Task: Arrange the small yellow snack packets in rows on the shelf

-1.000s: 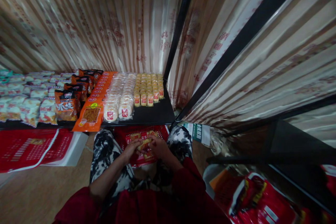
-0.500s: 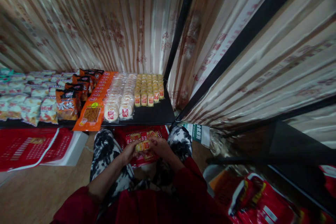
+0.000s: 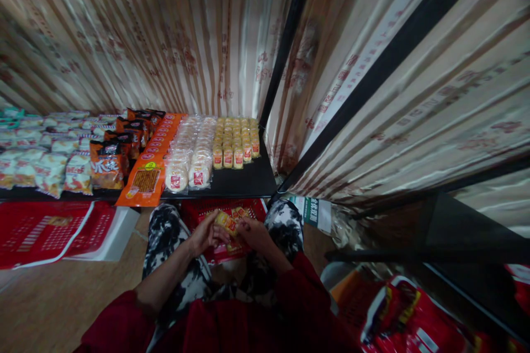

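Note:
Over a red basket point(image 3: 219, 257) between my knees, I hold small yellow snack packets point(image 3: 226, 223) with red labels. My right hand point(image 3: 254, 233) pinches their right end between thumb and fingers. My left hand point(image 3: 204, 235) lies along the left end, thumb on top and fingers curled below. Whether it is one packet or two together I cannot tell. Another yellow packet point(image 3: 240, 213) lies in the basket just beyond my hands. On the black shelf ahead, similar yellow packets point(image 3: 227, 158) stand in rows.
Left along the black shelf point(image 3: 244, 183) are round white wrapped cakes point(image 3: 176, 177), orange flat packs point(image 3: 143, 185), black-and-orange bags point(image 3: 106, 165) and pale bags point(image 3: 50, 172). A second red basket point(image 3: 78, 231) is at floor left. Red bags point(image 3: 418, 314) lie lower right. Black posts point(image 3: 285, 44) and curtains rise behind.
The yellow packets have tilted, their left end rising. My left hand's fingers have loosened and shifted slightly left, while my right hand keeps its pinch.

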`<state>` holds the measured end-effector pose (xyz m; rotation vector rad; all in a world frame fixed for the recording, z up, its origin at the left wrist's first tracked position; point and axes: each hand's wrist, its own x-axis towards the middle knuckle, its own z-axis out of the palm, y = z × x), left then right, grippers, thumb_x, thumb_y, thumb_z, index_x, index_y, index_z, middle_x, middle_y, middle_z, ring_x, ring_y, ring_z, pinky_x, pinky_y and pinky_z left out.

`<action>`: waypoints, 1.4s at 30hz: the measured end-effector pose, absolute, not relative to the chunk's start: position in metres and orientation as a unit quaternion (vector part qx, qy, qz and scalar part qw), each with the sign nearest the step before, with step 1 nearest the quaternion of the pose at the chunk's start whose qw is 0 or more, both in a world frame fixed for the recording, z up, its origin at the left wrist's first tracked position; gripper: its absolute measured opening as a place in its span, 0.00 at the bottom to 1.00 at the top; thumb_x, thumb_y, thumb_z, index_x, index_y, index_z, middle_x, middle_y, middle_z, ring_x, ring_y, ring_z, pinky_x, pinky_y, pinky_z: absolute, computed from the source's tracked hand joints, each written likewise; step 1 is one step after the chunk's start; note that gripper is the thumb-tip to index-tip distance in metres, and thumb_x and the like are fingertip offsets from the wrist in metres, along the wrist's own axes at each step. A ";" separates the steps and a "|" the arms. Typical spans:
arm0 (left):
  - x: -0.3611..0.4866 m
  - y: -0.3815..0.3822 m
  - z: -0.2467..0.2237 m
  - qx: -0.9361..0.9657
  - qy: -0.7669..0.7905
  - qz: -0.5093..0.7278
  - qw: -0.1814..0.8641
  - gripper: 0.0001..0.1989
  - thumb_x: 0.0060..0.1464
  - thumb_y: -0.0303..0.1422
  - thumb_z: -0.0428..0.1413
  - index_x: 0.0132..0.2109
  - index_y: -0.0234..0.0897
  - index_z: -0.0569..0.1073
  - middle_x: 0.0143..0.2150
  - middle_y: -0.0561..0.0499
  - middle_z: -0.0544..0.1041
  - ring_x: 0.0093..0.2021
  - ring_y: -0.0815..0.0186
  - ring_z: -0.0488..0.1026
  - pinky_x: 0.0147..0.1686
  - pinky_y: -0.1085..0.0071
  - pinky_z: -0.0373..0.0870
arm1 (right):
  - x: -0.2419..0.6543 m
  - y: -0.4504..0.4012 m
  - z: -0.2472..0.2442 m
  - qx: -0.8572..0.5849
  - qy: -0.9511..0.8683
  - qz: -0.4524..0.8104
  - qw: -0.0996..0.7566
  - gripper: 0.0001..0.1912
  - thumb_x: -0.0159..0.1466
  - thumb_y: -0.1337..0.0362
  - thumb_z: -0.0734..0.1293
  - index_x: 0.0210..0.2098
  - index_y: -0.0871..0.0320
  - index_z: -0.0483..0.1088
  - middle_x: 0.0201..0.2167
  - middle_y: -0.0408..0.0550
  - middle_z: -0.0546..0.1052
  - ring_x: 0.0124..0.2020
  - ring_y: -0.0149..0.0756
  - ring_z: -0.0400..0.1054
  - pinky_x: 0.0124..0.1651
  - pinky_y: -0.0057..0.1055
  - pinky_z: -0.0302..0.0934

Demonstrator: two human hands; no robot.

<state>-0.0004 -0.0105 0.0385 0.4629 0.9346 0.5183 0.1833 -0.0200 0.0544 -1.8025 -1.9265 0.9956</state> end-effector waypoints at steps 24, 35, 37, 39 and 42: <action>0.019 0.011 0.065 0.400 0.464 0.309 0.727 0.16 0.39 0.37 0.61 0.36 0.31 0.72 0.24 0.53 0.72 0.23 0.71 0.68 0.23 0.75 0.64 | 0.188 -0.009 0.068 -0.643 -0.663 0.287 0.253 0.11 0.58 0.62 0.62 0.38 0.57 0.73 0.35 0.48 0.75 0.34 0.32 0.69 0.41 0.27 0.61; 0.038 0.037 0.086 0.453 0.462 0.321 0.692 0.13 0.40 0.35 0.59 0.34 0.31 0.73 0.24 0.54 0.71 0.23 0.74 0.65 0.24 0.77 0.63 | 0.195 0.013 0.067 -0.598 -0.643 0.342 0.334 0.18 0.57 0.66 0.60 0.47 0.58 0.69 0.40 0.50 0.75 0.36 0.34 0.70 0.42 0.31 0.64; 0.041 0.044 0.086 0.465 0.460 0.327 0.682 0.12 0.41 0.35 0.58 0.33 0.31 0.73 0.23 0.55 0.70 0.22 0.74 0.65 0.24 0.76 0.64 | 0.196 0.018 0.067 -0.599 -0.631 0.349 0.349 0.17 0.58 0.66 0.60 0.46 0.57 0.69 0.39 0.48 0.75 0.35 0.34 0.70 0.41 0.31 0.65; 0.046 0.050 0.084 0.478 0.464 0.328 0.669 0.11 0.41 0.34 0.58 0.32 0.32 0.72 0.22 0.56 0.69 0.21 0.73 0.65 0.23 0.75 0.65 | 0.198 0.023 0.067 -0.604 -0.618 0.350 0.361 0.16 0.58 0.66 0.60 0.45 0.56 0.69 0.37 0.47 0.76 0.33 0.33 0.70 0.39 0.30 0.65; 0.054 0.058 0.081 0.496 0.481 0.342 0.637 0.09 0.42 0.33 0.57 0.32 0.32 0.71 0.21 0.58 0.67 0.20 0.74 0.65 0.22 0.76 0.65 | 0.201 0.030 0.068 -0.620 -0.602 0.340 0.369 0.16 0.58 0.66 0.60 0.45 0.55 0.68 0.38 0.45 0.76 0.29 0.31 0.70 0.37 0.29 0.65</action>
